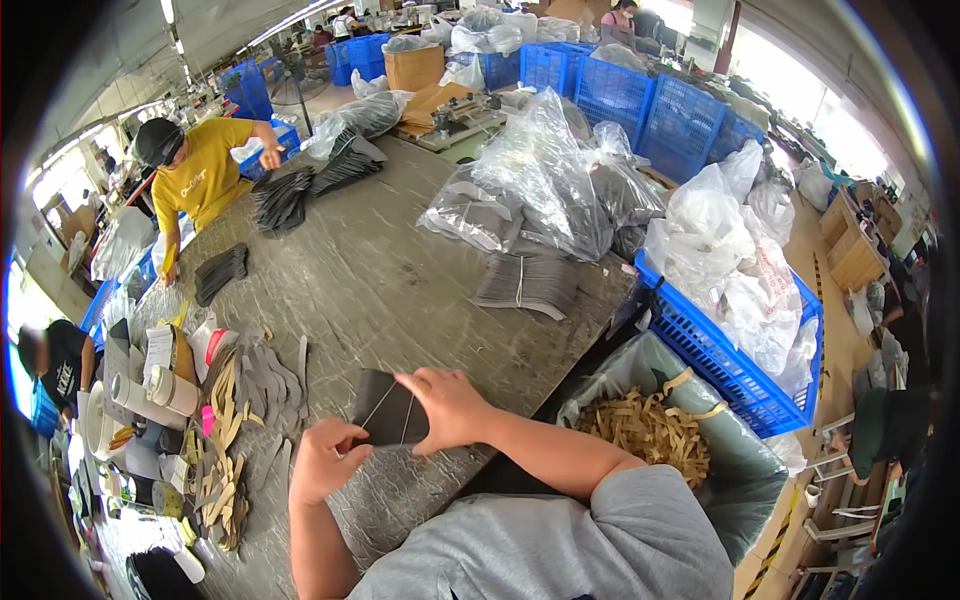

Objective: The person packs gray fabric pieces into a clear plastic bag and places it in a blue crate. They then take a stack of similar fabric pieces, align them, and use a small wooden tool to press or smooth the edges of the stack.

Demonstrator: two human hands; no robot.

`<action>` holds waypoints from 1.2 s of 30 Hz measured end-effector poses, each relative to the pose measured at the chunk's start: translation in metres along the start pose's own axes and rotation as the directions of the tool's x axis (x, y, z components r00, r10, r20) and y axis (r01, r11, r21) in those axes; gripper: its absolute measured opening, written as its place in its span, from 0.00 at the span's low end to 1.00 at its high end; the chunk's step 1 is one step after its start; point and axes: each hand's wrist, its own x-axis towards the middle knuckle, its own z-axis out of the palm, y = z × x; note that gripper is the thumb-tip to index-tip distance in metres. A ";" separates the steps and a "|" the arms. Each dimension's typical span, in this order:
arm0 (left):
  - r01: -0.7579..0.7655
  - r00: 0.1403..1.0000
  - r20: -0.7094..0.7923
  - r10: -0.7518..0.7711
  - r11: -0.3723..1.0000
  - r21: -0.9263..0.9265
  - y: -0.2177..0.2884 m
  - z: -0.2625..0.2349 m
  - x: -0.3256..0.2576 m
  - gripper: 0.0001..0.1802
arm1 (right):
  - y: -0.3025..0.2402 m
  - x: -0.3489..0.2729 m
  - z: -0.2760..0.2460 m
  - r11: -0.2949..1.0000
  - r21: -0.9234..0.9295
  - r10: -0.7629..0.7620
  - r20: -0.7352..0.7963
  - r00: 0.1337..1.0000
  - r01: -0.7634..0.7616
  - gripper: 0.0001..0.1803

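1. A dark bundle (378,405) of flat pieces is at the lower centre of the frame, held between both hands, with thin pale strands crossing it.
2. The right hand (447,408) is clamped on the bundle from its right side, the fingers at the upper edge and the thumb at the lower.
3. The left hand (328,458) is at the bundle's lower left corner, thumb and forefinger bent toward each other; I cannot tell whether they pinch a strand or the bundle itself.
4. Beneath them, the grey, scuffed surface (370,265) spreads up and across the middle of the frame.
5. Left of the hands lie loose grey strips (270,380) and tan strips (222,480), beside white rolls (172,390) at the frame's left.
6. Right of centre, a grey stack (525,285) is tied with a pale band, just below clear plastic bags (545,175) at the upper centre.
7. At the lower right, a lined bin (745,485) holds tan scraps (650,430); next to it, a blue crate (725,378) carries more plastic bags.
8. At the upper left, a person in yellow (205,165) leans by the surface, near dark stacks (285,197).
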 end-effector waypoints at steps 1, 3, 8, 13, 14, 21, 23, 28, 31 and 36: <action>0.067 0.997 -0.033 -0.070 0.995 -0.073 -0.004 0.000 -0.003 0.10 | 0.003 0.003 0.000 0.998 0.021 0.060 0.006 0.998 -0.060 0.61; 0.185 0.975 -0.083 -0.208 0.957 -0.225 -0.027 0.007 -0.011 0.11 | 0.006 0.004 0.005 0.999 -0.002 0.055 0.004 0.998 -0.055 0.61; 0.196 0.909 -0.342 -0.239 0.968 -0.156 -0.037 0.025 -0.034 0.13 | 0.005 0.010 0.010 0.990 -0.021 0.140 -0.023 0.990 -0.140 0.61; -0.168 0.918 -0.313 0.244 0.954 0.250 -0.008 0.061 -0.040 0.15 | -0.006 0.032 0.014 0.953 -0.062 0.295 -0.038 0.955 -0.297 0.61; -0.127 0.944 -0.284 0.168 0.980 0.156 -0.001 0.070 -0.040 0.16 | -0.003 0.035 0.017 0.950 -0.054 0.304 -0.059 0.951 -0.307 0.61; 0.003 0.924 -0.381 0.032 0.996 0.091 -0.022 0.074 -0.046 0.20 | 0.002 0.023 0.000 0.983 -0.104 0.145 -0.073 0.987 -0.153 0.62; -0.131 0.901 -0.364 0.236 0.948 0.291 0.007 0.053 -0.032 0.22 | -0.002 0.018 0.001 0.968 -0.249 -0.012 -0.008 1.000 0.010 0.59; -0.088 0.993 0.115 0.042 0.898 0.431 0.025 0.060 0.013 0.61 | 0.018 0.024 0.034 0.948 -0.148 -0.283 0.011 0.959 0.282 0.48; -0.067 0.956 0.277 -0.097 0.846 0.528 -0.020 0.069 0.017 0.70 | 0.033 0.030 0.001 0.968 -0.036 -0.249 -0.168 0.954 0.247 0.30; -0.112 0.954 0.285 -0.090 0.775 0.622 -0.021 0.069 0.024 0.74 | 0.129 0.022 -0.082 0.785 -0.446 0.142 -0.548 0.825 -0.431 0.41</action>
